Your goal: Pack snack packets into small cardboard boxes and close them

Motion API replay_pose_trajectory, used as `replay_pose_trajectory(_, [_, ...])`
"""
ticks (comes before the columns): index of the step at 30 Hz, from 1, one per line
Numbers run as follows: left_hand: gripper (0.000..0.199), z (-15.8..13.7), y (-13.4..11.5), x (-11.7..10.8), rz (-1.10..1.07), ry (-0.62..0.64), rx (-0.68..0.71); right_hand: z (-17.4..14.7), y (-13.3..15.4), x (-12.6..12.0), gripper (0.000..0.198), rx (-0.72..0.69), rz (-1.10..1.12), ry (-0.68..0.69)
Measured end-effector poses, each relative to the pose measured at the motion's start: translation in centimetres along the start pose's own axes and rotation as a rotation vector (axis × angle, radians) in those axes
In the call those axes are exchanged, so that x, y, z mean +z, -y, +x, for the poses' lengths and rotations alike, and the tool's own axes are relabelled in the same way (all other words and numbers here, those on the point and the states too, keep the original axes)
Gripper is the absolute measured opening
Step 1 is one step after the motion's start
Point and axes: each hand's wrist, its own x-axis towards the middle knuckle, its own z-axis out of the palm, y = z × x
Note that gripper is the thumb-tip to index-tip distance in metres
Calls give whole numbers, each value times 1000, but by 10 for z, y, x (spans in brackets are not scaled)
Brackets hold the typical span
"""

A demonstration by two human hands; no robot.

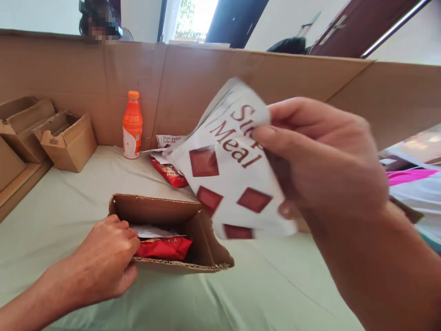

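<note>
My right hand [324,151] pinches a white pouch [227,179] printed "Super Meal" with dark red diamonds, held up above the table. Below and left of it stands an open cardboard box [213,243]. My left hand [106,257] is closed on the box's left edge, its fingertips partly hidden. Inside the box lie a red packet [165,248] and a white flat packet [156,231]. Behind the held pouch, another red packet [170,174] and a white "Super Meal" packet [168,140] rest on the table, partly covered.
An orange bottle [132,126] stands upright by the cardboard wall [206,69] at the back. Several open cardboard boxes [69,142] are at the left. The table has a pale green cloth [262,285]. A person [99,20] is beyond the wall.
</note>
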Motion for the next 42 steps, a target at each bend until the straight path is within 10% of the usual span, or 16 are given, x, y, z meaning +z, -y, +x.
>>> replay_pose_trajectory(9, [15, -1, -5, -2, 71, 15, -33, -49, 22, 24, 16, -574, -355, 159])
replay_pose_trajectory(18, [11, -1, -3, 2, 76, -72, -8, -62, 4, 39, 23, -608, -332, 442])
replay_pose_trajectory(26, [9, -3, -4, 4, 94, -138, -4, -50, -6, 76, 31, 61, -676, 1379])
replay_pose_trajectory(38, [8, -2, -3, 4, 117, -125, 5, -44, -19, 104, 40, 184, -603, 1564])
replay_pose_trajectory(42, [5, -1, 0, 2, 117, -137, 32, -45, -24, 97, 37, 118, -564, 1437])
